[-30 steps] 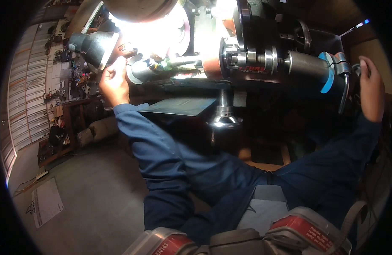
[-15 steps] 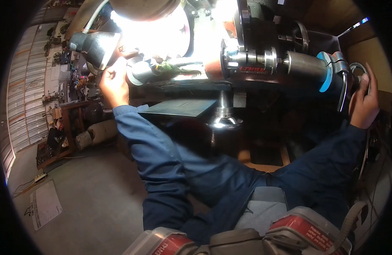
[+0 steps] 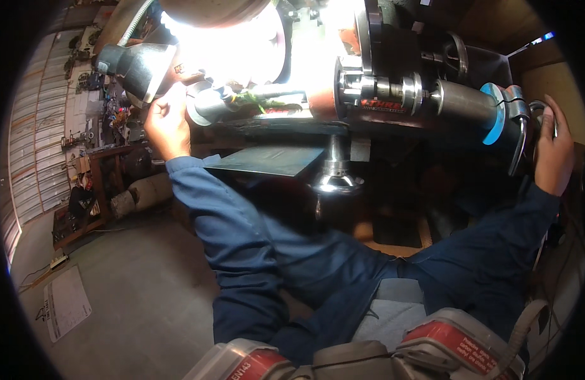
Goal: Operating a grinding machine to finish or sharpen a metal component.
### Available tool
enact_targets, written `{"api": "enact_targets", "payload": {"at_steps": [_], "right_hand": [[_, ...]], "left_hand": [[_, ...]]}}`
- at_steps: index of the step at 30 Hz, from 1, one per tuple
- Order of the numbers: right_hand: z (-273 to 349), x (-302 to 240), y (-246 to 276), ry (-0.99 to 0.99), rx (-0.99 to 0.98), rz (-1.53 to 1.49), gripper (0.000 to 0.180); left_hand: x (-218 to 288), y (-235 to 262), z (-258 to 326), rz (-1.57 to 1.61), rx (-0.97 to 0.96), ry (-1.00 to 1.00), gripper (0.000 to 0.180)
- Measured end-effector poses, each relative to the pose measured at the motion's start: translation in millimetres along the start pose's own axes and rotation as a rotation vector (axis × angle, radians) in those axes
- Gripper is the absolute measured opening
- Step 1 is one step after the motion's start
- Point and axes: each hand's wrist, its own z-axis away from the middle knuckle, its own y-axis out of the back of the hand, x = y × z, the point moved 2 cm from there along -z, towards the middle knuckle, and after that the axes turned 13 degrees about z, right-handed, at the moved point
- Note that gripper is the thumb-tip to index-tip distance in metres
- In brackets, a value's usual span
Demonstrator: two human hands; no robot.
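My left hand [image 3: 167, 125] is raised at the machine's left end, beside the black-and-silver work lamp [image 3: 137, 68]. Its thumb and fingers are pinched together; glare and the fingers hide what they hold, if anything. Just right of them sits a round grey disc-shaped part [image 3: 205, 106]. At the far right my right hand [image 3: 554, 152] curls around the rim of a metal handwheel [image 3: 538, 104], mostly covered by the fingers. Left of this hand are a bent metal handle [image 3: 520, 144], a blue disc [image 3: 493, 120] and a grey metal cylinder [image 3: 464, 101].
Below the machine bed project a flat metal plate [image 3: 270, 161] and a chrome knob-like fitting [image 3: 335, 180]. A large overexposed round part [image 3: 226, 47] glares at the top. A wooden stand [image 3: 101, 190] and a pale board [image 3: 67, 304] lie left. Respirator filters [image 3: 451, 339] fill the lower edge.
My right hand has shifted slightly right and down. The blue disc, cylinder and bent handle appear farther right, while the lamp appears slightly left. My left hand stays almost in place.
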Motion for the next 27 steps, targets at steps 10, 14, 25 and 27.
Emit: {"api": "enact_targets", "payload": {"at_steps": [10,14,25,27], "right_hand": [[61,-32,-15,-0.086,0.669,-0.561,0.048],[34,-17,13,-0.268,0.158,-0.977,0.046],[-13,-13,9,0.033,-0.078,0.126,0.043],[-3,-13,10,0.048,-0.049,0.047,0.038]], "left_hand": [[-3,4,-3,0.041,-0.008,-0.031,0.013],[-1,6,-5,-0.032,-0.040,-0.076,0.017],[-6,11,-3,-0.135,-0.052,-0.091,0.020],[-9,13,-4,-0.124,-0.042,-0.091,0.019]]}}
